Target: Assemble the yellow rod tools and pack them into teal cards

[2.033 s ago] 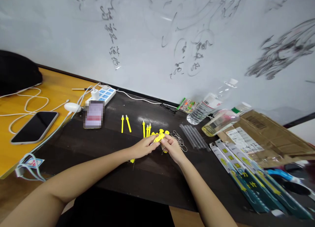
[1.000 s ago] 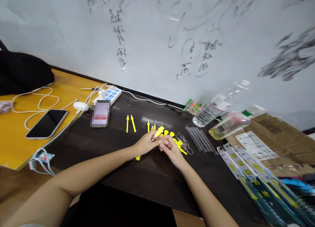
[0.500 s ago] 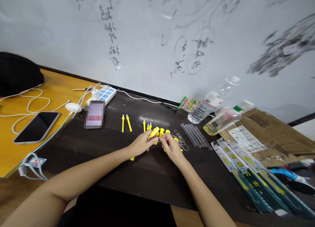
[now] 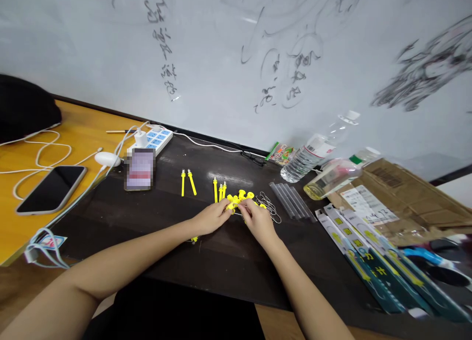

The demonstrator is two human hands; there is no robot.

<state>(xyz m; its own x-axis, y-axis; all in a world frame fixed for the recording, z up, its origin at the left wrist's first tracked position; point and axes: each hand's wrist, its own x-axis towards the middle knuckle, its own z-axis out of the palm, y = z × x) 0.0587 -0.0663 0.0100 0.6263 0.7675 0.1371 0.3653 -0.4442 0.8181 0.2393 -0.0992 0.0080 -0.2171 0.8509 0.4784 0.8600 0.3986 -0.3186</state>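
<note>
yellow part [image 4: 231, 206], left of the tubes [image 4: 293, 201], pinched in the fingers of the left hand [image 4: 209, 218]; whether the right hand [image 4: 260, 224] grips it cannot be told. a loose pinch could drop it among similar yellow pieces [image 4: 242, 194].

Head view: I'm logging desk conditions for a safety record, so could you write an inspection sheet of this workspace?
Surface: dark table, yellow table adjoining at left.
Work items: small yellow part held; yellow sticks, metal wires and clear tubes nearby.
Clutter: phone, water bottle, snack packet, cardboard.
Hands: left hand pinches the yellow part; right hand has its fingertips close by, hold unclear.
Cables: white cable along the whiteboard's foot; others loop on the yellow table.
Surroundings: whiteboard bears black writing and a drawing.
</note>
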